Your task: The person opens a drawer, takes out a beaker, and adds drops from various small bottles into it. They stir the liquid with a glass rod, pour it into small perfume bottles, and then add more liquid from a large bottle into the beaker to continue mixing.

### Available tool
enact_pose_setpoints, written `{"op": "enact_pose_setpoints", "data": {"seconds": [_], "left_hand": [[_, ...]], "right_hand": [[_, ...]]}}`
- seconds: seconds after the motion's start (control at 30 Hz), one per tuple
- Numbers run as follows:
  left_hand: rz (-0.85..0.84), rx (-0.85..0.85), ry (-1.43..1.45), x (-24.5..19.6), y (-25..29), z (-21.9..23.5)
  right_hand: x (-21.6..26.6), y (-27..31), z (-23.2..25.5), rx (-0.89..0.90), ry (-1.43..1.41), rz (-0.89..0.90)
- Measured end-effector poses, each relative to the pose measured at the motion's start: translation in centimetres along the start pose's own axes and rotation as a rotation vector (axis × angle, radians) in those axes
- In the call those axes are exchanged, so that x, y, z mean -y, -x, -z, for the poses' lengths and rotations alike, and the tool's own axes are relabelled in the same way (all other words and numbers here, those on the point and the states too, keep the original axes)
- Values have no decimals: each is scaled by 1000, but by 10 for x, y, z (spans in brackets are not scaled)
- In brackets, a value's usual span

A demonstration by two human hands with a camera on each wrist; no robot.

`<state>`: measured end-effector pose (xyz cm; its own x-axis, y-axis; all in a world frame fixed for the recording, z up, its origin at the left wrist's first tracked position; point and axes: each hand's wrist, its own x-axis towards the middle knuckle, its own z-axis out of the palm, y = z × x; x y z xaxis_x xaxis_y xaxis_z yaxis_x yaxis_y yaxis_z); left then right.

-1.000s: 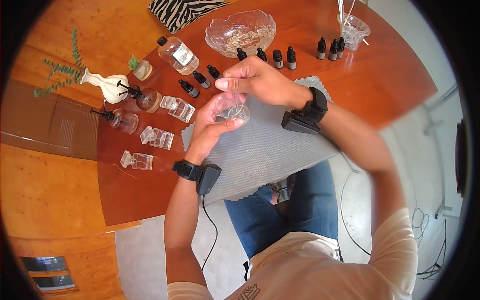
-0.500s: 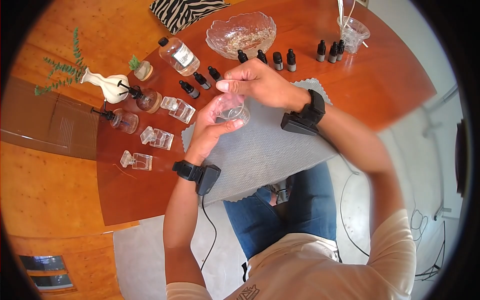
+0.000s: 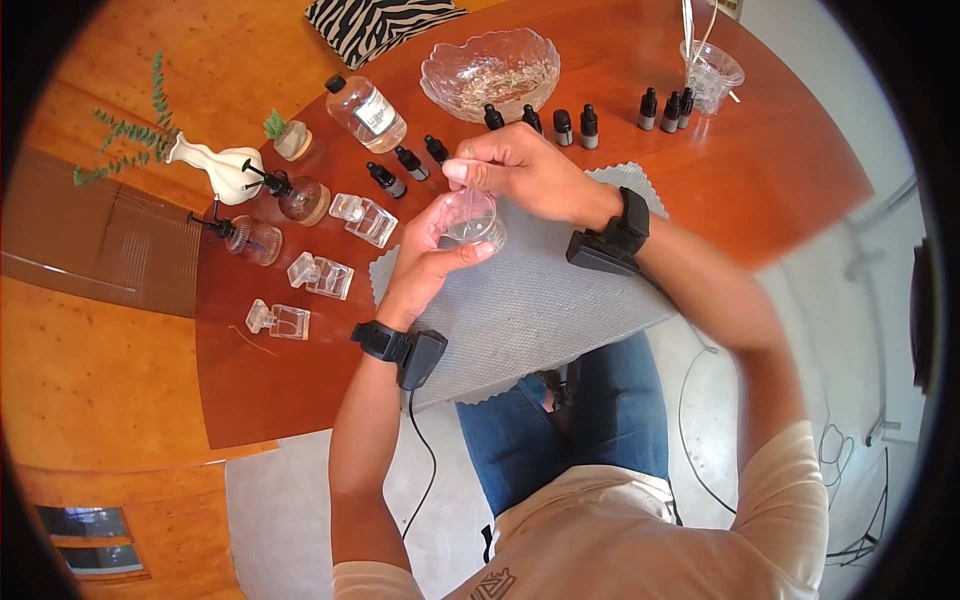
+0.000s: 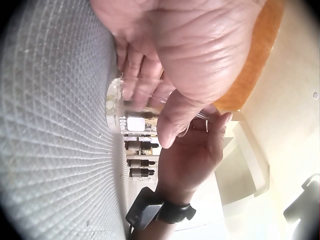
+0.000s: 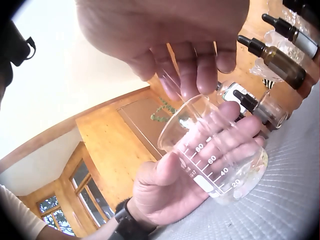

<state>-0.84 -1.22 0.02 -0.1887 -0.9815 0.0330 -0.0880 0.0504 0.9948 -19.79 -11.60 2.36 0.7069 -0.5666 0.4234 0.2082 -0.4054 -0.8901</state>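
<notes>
My left hand (image 3: 425,270) holds a clear glass beaker (image 5: 212,167) with white graduation marks, its fingers behind the wall and the thumb across the front. The beaker stands low over the grey textured mat (image 3: 540,290), slightly tilted in the right wrist view. Pale flecks show at its bottom. Above the rim, my right hand (image 3: 535,175) pinches a thin clear stirring rod (image 5: 173,80) between thumb and fingers. The rod's lower part slants down into the beaker, hard to see through the glass.
Black-capped dropper bottles (image 3: 588,128) line the mat's far side. Left of the mat are square glass perfume bottles (image 3: 330,278), pump bottles (image 3: 255,240) and a white vase (image 3: 215,170). A large labelled bottle (image 3: 368,115), a glass bowl (image 3: 490,75) and a plastic cup (image 3: 712,80) stand farther back.
Both hands keep their holds on the beaker and the rod, the right hand making only slight movements over the rim. The head view has shifted a little.
</notes>
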Motion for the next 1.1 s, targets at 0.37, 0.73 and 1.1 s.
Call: {"op": "enact_pose_setpoints", "data": {"seconds": [0.37, 0.73, 1.1], "left_hand": [[-2, 0, -4, 1, -1, 2], [-23, 15, 3, 0, -2, -1], [-18, 27, -32, 3, -2, 3]], "right_hand": [[3, 0, 5, 40, -6, 3], [10, 3, 5, 47, -67, -25], [8, 2, -5, -107, -56, -15]]}}
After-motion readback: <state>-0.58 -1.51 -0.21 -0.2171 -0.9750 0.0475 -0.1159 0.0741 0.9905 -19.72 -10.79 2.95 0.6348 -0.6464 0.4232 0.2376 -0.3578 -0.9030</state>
